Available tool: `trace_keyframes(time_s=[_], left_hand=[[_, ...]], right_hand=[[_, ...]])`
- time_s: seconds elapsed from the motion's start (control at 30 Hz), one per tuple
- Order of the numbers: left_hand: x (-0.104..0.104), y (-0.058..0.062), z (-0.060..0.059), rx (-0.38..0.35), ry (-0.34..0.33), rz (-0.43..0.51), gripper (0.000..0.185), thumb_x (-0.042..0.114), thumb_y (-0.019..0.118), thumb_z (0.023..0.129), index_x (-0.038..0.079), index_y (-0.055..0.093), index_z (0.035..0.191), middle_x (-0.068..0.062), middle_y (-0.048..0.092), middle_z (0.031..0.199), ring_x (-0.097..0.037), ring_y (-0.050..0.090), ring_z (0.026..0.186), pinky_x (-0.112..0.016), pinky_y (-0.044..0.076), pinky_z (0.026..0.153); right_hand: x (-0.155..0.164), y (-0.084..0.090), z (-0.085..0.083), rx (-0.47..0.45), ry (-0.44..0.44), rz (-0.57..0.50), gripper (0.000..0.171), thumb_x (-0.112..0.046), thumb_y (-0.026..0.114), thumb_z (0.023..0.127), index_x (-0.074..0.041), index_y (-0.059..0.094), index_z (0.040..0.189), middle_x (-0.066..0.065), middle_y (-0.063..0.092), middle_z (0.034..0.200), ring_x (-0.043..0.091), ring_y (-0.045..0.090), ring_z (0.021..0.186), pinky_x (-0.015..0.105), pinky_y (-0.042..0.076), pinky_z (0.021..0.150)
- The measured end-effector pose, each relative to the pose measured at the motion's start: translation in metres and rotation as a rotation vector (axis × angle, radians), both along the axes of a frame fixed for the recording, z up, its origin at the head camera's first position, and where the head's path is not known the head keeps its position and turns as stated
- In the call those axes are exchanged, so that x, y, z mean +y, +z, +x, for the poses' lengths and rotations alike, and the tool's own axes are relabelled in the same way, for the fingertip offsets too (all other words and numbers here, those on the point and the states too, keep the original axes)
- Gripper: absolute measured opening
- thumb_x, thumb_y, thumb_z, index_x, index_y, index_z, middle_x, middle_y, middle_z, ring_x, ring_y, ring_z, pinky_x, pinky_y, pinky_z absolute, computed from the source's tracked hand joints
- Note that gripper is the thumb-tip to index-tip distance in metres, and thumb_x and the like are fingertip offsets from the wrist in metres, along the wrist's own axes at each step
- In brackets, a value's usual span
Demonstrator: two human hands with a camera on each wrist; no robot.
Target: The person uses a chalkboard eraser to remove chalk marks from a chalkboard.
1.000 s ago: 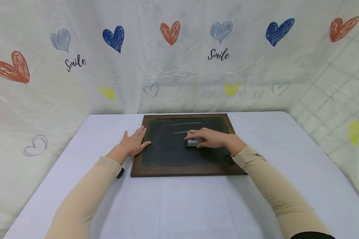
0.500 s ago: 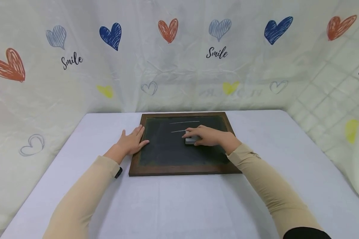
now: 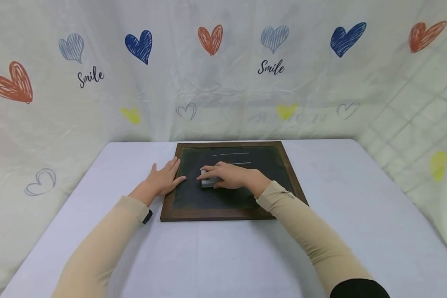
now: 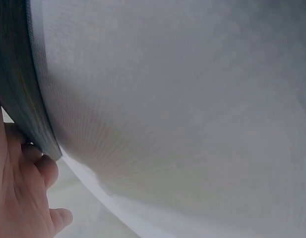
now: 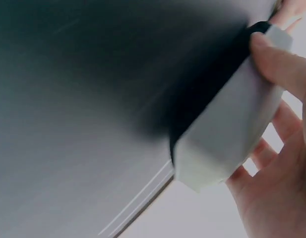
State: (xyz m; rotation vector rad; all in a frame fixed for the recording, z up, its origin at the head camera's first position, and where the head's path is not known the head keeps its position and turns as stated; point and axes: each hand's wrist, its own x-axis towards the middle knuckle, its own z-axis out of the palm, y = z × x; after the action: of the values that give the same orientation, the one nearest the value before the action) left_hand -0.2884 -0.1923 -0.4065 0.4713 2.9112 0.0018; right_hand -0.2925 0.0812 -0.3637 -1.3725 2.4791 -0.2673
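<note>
A small chalkboard point(image 3: 186, 198) in a dark wooden frame lies on the table. Two white chalk lines point(image 3: 231, 154) show on its upper part; my right hand covers part of the lower one. My right hand point(image 3: 232, 176) grips a whitish eraser point(image 3: 208, 182) against the board, left of centre. In the right wrist view, thumb and fingers hold the sides of the eraser point(image 5: 227, 124), its dark felt toward the board. My left hand point(image 3: 162, 179) rests with fingers spread on the frame's left side; in the left wrist view its fingers lie by the frame point(image 4: 19, 89).
The table is covered in white cloth point(image 3: 208, 256). Behind it hangs a pale curtain point(image 3: 231, 82) printed with hearts and the word "Smile". Both forearms reach in from the near side, the right one crossing the board's near right corner.
My right hand has slid left across the chalkboard with the eraser, uncovering the right end of the lower chalk line. My left hand stays on the frame.
</note>
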Motion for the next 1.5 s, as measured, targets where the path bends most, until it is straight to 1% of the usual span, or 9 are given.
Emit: trace_keyframes(time_s=[0.2,0.3,0.43,0.6,0.77,0.87,0.97,1.17,1.5], left_hand=[[0.0,-0.001,-0.004,0.006,-0.013,0.011,0.079,0.05,0.038,0.11,-0.001,0.01,0.164,-0.019,0.008,0.17,-0.033,0.017,0.155,-0.071,0.007,0.117],[0.0,0.0,-0.005,-0.003,-0.012,0.019,0.079,0.05,0.038,0.11,-0.001,0.01,0.164,-0.019,0.007,0.17,-0.034,0.016,0.155,-0.071,0.006,0.117],[-0.001,0.0,-0.004,-0.01,-0.006,0.017,0.08,0.05,0.038,0.11,-0.001,0.01,0.164,-0.019,0.007,0.17,-0.034,0.016,0.155,-0.071,0.006,0.117],[-0.002,0.0,-0.004,-0.019,-0.003,0.005,0.078,0.05,0.036,0.11,0.0,0.01,0.164,-0.018,0.006,0.17,-0.034,0.015,0.155,-0.071,0.007,0.117],[-0.001,0.002,-0.002,-0.026,-0.004,0.01,0.078,0.051,0.036,0.11,0.0,0.01,0.164,-0.017,0.007,0.171,-0.032,0.015,0.156,-0.07,0.005,0.117],[0.0,0.005,0.0,-0.03,-0.004,0.023,0.079,0.052,0.036,0.11,0.0,0.012,0.164,-0.017,0.008,0.171,-0.032,0.016,0.156,-0.069,0.005,0.118],[0.0,0.006,0.001,-0.026,-0.005,0.023,0.08,0.053,0.035,0.11,-0.001,0.012,0.164,-0.017,0.009,0.171,-0.033,0.016,0.155,-0.069,0.005,0.118],[0.001,0.003,0.0,-0.027,-0.002,0.016,0.078,0.05,0.036,0.11,0.0,0.01,0.164,-0.017,0.007,0.171,-0.032,0.015,0.156,-0.069,0.005,0.118],[0.001,0.004,0.0,-0.023,-0.001,-0.004,0.079,0.052,0.036,0.11,0.0,0.01,0.164,-0.017,0.007,0.171,-0.033,0.016,0.155,-0.07,0.007,0.118]], right_hand=[[0.042,-0.003,-0.005,0.03,0.001,-0.014,0.059,-0.015,0.061,0.105,-0.019,0.041,0.16,0.014,0.026,0.167,0.039,0.041,0.139,0.054,0.038,0.11],[0.064,-0.001,-0.005,0.044,-0.029,-0.002,0.059,-0.014,0.06,0.106,-0.016,0.038,0.161,0.018,0.025,0.167,0.043,0.04,0.14,0.058,0.037,0.11],[0.088,-0.003,-0.001,0.112,-0.068,0.022,0.06,-0.012,0.059,0.106,-0.012,0.036,0.161,0.022,0.027,0.165,0.046,0.043,0.137,0.059,0.04,0.107],[0.115,-0.009,0.001,0.205,-0.099,0.002,0.057,-0.008,0.062,0.104,-0.008,0.041,0.157,0.026,0.034,0.159,0.047,0.05,0.128,0.06,0.045,0.1],[0.137,-0.011,-0.006,0.274,-0.139,-0.034,0.053,-0.003,0.065,0.1,-0.006,0.049,0.151,0.026,0.043,0.151,0.048,0.053,0.123,0.061,0.046,0.097],[0.143,-0.008,-0.011,0.269,-0.157,-0.043,0.052,-0.001,0.065,0.099,-0.005,0.051,0.149,0.028,0.044,0.15,0.049,0.052,0.124,0.062,0.045,0.098],[0.145,-0.004,-0.017,0.227,-0.153,-0.058,0.051,0.002,0.066,0.098,-0.003,0.052,0.147,0.031,0.042,0.151,0.052,0.049,0.127,0.062,0.043,0.101],[0.147,0.003,-0.024,0.165,-0.178,-0.066,0.05,0.005,0.068,0.095,-0.002,0.057,0.143,0.035,0.04,0.152,0.054,0.047,0.131,0.063,0.043,0.101],[0.13,0.005,-0.041,0.114,-0.187,-0.071,0.048,0.007,0.069,0.094,-0.003,0.061,0.14,0.032,0.042,0.152,0.055,0.049,0.129,0.062,0.043,0.101]])
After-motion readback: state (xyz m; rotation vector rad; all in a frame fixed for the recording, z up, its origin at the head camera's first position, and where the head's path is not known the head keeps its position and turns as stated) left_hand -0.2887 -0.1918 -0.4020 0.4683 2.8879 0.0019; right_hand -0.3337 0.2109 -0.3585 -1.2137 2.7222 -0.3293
